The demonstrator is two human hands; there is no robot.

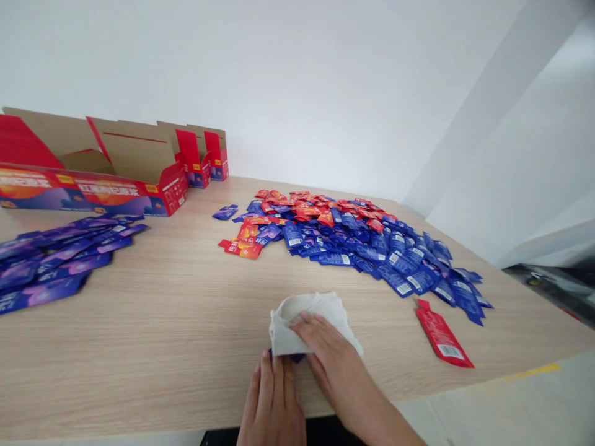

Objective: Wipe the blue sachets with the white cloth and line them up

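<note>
While I follow the head camera from afar, I see the left hand (272, 402) at the near edge of a crumpled grey-white cloth (309, 316), its fingers (266, 378) extended and slightly spread; I cannot tell whether they pinch anything. The right hand (332, 359) reaches over from the right, its fingers (304, 322) stretched across the top of the cloth, not visibly curled around it. A dark blue sachet (287, 357) shows just under the cloth's near edge, right at the left fingertips. All this sits on a pale wood-grain tabletop (153, 328). Farther off, I see a heap of blue and red sachets (334, 232), a lone red sachet (441, 334) to the right of the hands, overlapping purple sachets (60, 260) at left, and red cardboard display boxes (93, 186) before a white wall (288, 80).
</note>
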